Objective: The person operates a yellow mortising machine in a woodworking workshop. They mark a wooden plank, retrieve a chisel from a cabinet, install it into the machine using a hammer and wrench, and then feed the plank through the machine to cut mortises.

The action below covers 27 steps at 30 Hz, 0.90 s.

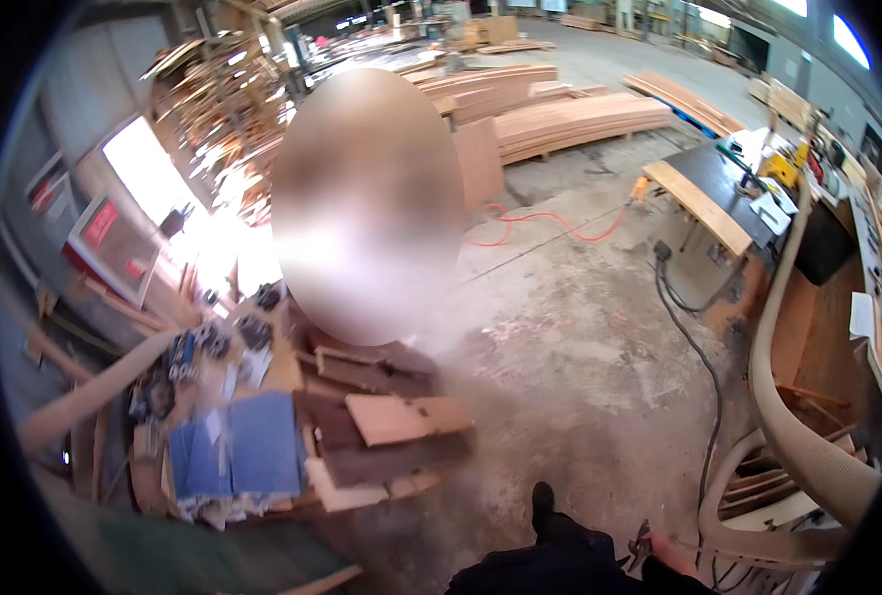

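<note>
"Hands first: what do you see from over there?"

"Only the right hand (673, 555), low at the person's side, seemingly closed around a small dark tool (641, 541). The left hand is out of sight, so I can't tell how it's held."

"What kind of tool?"

"Too small and blurred to say. It juts from the fingers, above the concrete floor (580, 377), near the pale ribbed hose (773, 397)."

"So which step is this?"

"Plain holding or carrying, I'd judge: the tool meets nothing else that I can make out. Any next move calls for a firm grip and a careful step, given the dark cable (718, 392) along the floor."

"Any brands or writing?"

"None I can read. A pale board (114, 253) on the left has red panels, perhaps a notice, but its lettering is lost in the blur. White papers (773, 211) lie on the counter (704, 173) at the right; I can't make out a word."
</note>
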{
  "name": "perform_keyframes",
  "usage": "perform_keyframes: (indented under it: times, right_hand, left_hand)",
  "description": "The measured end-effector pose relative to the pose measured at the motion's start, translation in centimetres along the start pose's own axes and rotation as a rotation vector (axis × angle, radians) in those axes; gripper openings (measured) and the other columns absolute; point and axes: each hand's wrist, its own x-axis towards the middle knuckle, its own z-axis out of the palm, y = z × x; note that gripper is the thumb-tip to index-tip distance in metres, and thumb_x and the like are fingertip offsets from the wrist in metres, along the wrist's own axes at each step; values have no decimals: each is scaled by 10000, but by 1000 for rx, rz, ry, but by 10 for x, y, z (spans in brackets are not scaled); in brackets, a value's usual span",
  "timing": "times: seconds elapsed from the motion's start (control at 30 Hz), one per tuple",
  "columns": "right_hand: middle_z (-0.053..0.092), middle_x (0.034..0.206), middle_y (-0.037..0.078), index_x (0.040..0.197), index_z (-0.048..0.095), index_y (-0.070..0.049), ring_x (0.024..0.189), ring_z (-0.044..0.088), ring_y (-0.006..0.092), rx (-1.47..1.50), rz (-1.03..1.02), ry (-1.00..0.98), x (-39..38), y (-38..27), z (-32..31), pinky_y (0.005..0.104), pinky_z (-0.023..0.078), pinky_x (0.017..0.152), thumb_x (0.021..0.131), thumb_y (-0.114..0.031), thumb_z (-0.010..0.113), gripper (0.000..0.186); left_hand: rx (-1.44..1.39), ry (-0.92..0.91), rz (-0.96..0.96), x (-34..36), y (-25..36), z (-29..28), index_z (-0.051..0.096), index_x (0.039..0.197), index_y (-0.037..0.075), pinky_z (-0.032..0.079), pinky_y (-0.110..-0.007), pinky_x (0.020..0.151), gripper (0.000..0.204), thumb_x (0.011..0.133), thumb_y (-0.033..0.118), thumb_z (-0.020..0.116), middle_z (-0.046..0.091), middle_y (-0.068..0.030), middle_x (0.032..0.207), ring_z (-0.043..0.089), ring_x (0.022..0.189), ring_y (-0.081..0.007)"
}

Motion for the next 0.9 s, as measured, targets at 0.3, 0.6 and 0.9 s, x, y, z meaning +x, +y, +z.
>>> perform_keyframes:
  times: [0.3,0.6,0.9]
  right_hand:
    - [615,712,112,800,650,-32,475,513,252,-400,-95,147,4,-185,17,406,408,425,818,-274,735,257]
    - [663,779,84,894,736,-17,583,562,200,-621,-362,10,34,-422,242,363,498,590,759,-270,842,307]
    - [680,790,66,915,746,7,619,569,204,-496,-531,-64,7,-722,426,353,495,631,774,-197,827,261]
  left_hand:
    - [907,-125,232,-377,-173,34,750,869,-19,534,-389,623,239,843,131,566,691,-165,738,619,632,-269]
    - [1048,-571,-119,-560,-354,200,712,994,-9,523,-385,790,212,897,142,600,697,-178,908,628,823,-303]
    - [491,-939,-348,-832,-646,669,682,974,-9,557,-287,735,179,865,-78,557,647,-53,870,629,782,-157]
